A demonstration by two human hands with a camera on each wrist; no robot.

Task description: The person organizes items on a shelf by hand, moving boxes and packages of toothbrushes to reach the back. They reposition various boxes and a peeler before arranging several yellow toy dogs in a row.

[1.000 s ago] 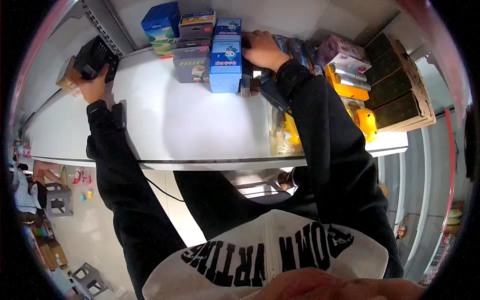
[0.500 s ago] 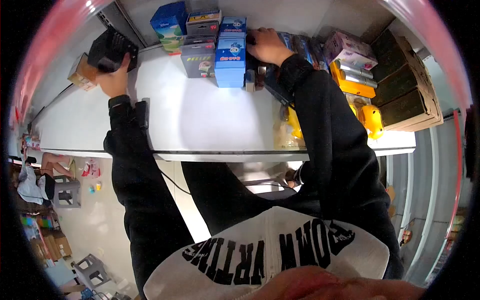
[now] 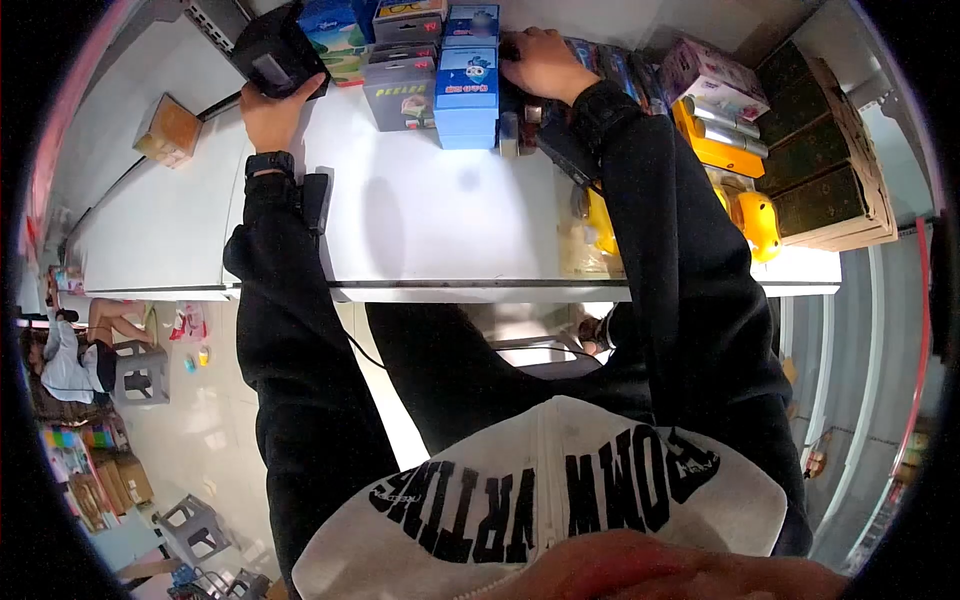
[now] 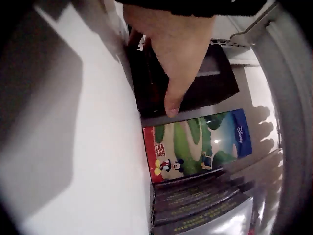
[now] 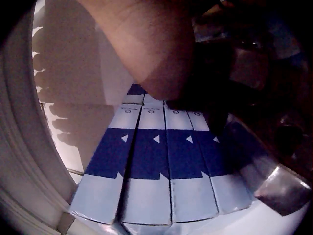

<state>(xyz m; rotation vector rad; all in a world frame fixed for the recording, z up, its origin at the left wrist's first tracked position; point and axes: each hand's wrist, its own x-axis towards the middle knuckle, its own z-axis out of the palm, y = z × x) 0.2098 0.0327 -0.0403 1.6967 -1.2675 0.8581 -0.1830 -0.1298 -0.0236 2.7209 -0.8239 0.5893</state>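
Observation:
At the back left of the white shelf, my left hand grips a black box. The left wrist view shows the thumb along the black box's near face, with most other fingers hidden. Beside it stands a colourful Disney box with cartoon figures. My right hand is at the back, fingers against the right side of the stacked blue boxes. In the right wrist view that hand covers the far end of the blue-and-white boxes; its fingertips are hidden, so I cannot tell its hold.
Grey peeler boxes stand between the Disney and blue boxes. A small brown box sits at the far left. To the right are a purple box, silver cylinders on a yellow box, yellow toys and a dark compartmented carton.
My left hand has carried the black box rightward, away from the small brown box and up beside the Disney box. The right hand stays by the blue boxes. The head view has shifted slightly.

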